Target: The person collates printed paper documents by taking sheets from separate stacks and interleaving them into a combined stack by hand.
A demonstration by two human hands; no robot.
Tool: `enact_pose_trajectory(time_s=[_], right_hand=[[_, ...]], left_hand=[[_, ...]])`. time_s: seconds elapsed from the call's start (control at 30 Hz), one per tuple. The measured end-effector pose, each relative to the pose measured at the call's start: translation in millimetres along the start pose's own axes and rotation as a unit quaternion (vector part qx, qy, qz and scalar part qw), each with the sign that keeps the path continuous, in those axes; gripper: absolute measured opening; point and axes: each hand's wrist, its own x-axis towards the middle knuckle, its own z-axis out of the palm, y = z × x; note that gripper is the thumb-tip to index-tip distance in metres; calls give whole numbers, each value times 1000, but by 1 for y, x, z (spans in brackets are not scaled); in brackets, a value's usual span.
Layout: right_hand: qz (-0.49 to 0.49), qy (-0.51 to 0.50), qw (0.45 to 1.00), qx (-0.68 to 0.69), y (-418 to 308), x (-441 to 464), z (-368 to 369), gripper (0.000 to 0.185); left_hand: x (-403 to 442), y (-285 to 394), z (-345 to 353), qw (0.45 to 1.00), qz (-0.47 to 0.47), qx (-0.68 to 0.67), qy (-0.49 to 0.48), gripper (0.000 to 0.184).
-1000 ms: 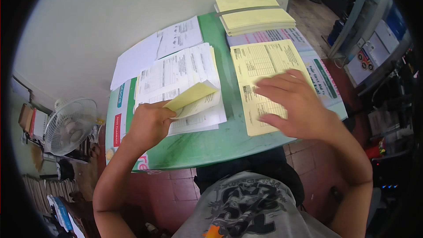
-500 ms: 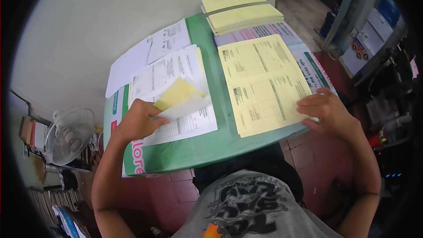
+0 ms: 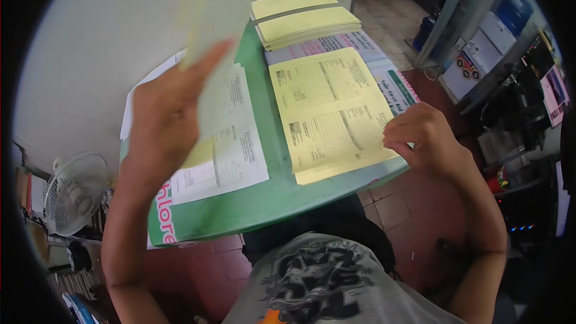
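My left hand (image 3: pixel 168 114) is raised over the left side of the table, its fingers closed on a thin paper sheet (image 3: pixel 221 15), white with yellow showing, blurred by motion. Below it lies a stack of white printed forms (image 3: pixel 243 144), partly hidden by the hand and sheet. On the right, a stack of yellow printed forms (image 3: pixel 327 105) lies flat. At its lower right edge, my right hand (image 3: pixel 423 135) has thumb and fingers pressed together; it appears to pinch the corner of a yellow form.
Two bundles of yellow paper (image 3: pixel 309 26) lie at the table's far end. The green table cover (image 3: pixel 240 213) shows between and in front of the stacks. An electric fan (image 3: pixel 77 195) stands to the left, a white cabinet (image 3: pixel 480 54) at the far right.
My left hand has lifted from the white forms, carrying the sheet upward. My right hand's fingers, spread at the yellow stack's edge before, have come together. The view has shifted slightly right.
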Motion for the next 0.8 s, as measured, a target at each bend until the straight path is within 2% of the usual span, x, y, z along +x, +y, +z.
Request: enact_pose_trajectory(time_s=[0.03,0.1,0.17,0.23,0.33,0.37,0.4,0.47,0.53,0.57,0.6,0.63,0.7,0.73,0.77,0.8], right_hand=[[-10,-5,1000,-15,0,6,-5,6],[-37,-9,998,-58,-1,19,-12,5],[-52,-13,995,-89,-4,31,-18,4],[-55,9,994,-98,-9,44,-21,3],[-70,61,988,-123,-11,60,-18,4],[-79,83,985,-130,-12,67,-15,5],[-96,154,972,-150,-17,74,-12,7],[-127,295,930,-181,-32,88,-5,12],[-173,291,937,-89,-48,90,22,15],[-195,288,936,-45,-58,88,39,17],[-203,224,953,-20,-69,87,55,17],[-210,158,965,3,-79,88,72,16],[-227,68,970,-53,-86,91,110,8],[-233,36,970,-61,-87,92,124,7],[-239,4,969,-69,-88,93,136,6],[-245,-29,966,-77,-89,94,142,6]], left_hand=[[5,3,3,998,20,26,-56,54],[16,22,29,994,87,-46,-39,52],[25,40,58,990,96,-100,-28,47],[33,61,66,984,63,-131,-108,32],[38,65,92,977,63,-129,-160,27],[40,63,99,975,49,-130,-175,25],[43,58,100,973,32,-128,-190,23],[48,42,91,976,-38,-162,-139,19],[57,28,69,971,-142,-170,-91,14],[59,17,61,968,-159,-191,-37,13],[60,-4,55,975,-132,-176,8,15],[60,-11,41,966,-116,-223,66,19],[61,-30,13,965,-75,-203,148,41],[63,-36,3,952,-59,-188,234,47],[55,-38,-21,970,-76,-157,168,72],[50,-39,-36,977,-16,-77,197,70]])
